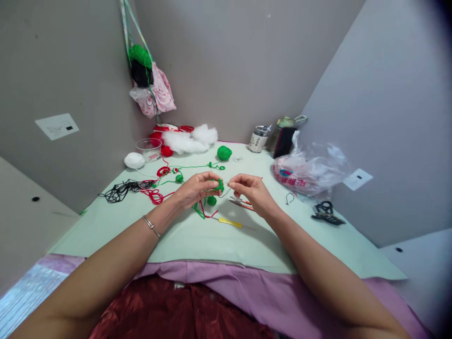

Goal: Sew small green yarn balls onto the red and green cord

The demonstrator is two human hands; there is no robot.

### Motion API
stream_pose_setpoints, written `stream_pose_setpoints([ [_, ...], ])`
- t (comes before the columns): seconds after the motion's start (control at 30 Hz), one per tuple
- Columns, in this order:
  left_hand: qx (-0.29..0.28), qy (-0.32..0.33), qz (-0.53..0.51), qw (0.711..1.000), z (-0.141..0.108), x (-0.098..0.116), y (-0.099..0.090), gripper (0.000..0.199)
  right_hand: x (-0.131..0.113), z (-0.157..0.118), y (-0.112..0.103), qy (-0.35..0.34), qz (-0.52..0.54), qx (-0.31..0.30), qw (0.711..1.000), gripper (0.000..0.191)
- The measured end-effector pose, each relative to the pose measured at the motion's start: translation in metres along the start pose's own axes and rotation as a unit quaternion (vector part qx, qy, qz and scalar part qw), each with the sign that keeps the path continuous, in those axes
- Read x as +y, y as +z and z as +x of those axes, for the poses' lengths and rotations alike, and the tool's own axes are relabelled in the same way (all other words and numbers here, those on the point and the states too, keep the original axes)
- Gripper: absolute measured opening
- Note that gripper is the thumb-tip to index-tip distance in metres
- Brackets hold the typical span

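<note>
My left hand is closed around a small green crocheted piece, which shows past the fingertips. Close to its right, my right hand pinches what looks like a thin needle; the fingers hide most of it. A dark thread curves in a slack loop between the two hands. Under the hands lie a small green ball, a pair of scissors partly covered by my right hand, and a crochet hook with a yellow handle.
Loose black yarn and red yarn spread at the left. Behind are white stuffing, a green yarn ball and a clear tub. A pen holder, plastic bag and black hair claw stand right.
</note>
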State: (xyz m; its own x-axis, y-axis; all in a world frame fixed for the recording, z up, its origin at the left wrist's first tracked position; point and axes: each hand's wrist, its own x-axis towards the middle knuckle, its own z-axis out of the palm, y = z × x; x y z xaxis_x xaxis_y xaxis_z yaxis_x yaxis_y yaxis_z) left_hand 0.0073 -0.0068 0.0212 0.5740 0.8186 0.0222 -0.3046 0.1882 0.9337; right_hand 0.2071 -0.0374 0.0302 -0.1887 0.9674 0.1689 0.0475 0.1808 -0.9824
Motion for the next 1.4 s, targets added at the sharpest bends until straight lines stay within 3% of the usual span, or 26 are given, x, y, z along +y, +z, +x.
stream_pose_setpoints([
  [0.2, 0.005, -0.002, 0.0, 1.0, 0.001, -0.006, 0.002, 0.026, 0.006, 0.0, 0.004, 0.007, 0.013, -0.015, 1.0, 0.024],
  [0.4, 0.018, 0.01, 0.012, 1.0, 0.003, -0.013, 0.0, 0.028, 0.002, -0.001, 0.007, -0.032, -0.087, 0.004, 0.996, 0.027],
  [0.57, 0.054, 0.045, 0.071, 0.995, 0.003, -0.014, 0.001, 0.03, -0.003, -0.004, 0.008, -0.019, -0.148, -0.012, 0.989, 0.031],
  [0.73, 0.06, 0.055, 0.126, 0.989, 0.003, -0.017, 0.002, 0.03, -0.001, -0.003, 0.012, -0.007, -0.153, -0.006, 0.988, 0.024],
  [0.97, 0.046, 0.016, 0.079, 0.996, 0.005, -0.021, 0.001, 0.033, 0.013, 0.001, 0.012, -0.06, -0.079, -0.001, 0.995, 0.013],
  [1.1, 0.041, 0.006, 0.066, 0.997, 0.004, -0.019, 0.001, 0.032, 0.016, -0.002, 0.01, -0.086, -0.148, -0.016, 0.985, 0.012],
  [1.23, 0.043, -0.002, 0.085, 0.995, 0.006, -0.02, 0.001, 0.03, 0.008, -0.005, 0.011, -0.159, -0.246, 0.018, 0.956, 0.012],
  [1.3, 0.05, -0.011, 0.095, 0.994, 0.007, -0.021, 0.0, 0.03, 0.0, -0.007, 0.012, -0.175, -0.215, 0.038, 0.96, 0.014],
  [1.4, 0.059, -0.02, 0.092, 0.994, 0.008, -0.022, -0.001, 0.029, -0.009, -0.009, 0.011, -0.123, -0.075, 0.019, 0.989, 0.021],
])
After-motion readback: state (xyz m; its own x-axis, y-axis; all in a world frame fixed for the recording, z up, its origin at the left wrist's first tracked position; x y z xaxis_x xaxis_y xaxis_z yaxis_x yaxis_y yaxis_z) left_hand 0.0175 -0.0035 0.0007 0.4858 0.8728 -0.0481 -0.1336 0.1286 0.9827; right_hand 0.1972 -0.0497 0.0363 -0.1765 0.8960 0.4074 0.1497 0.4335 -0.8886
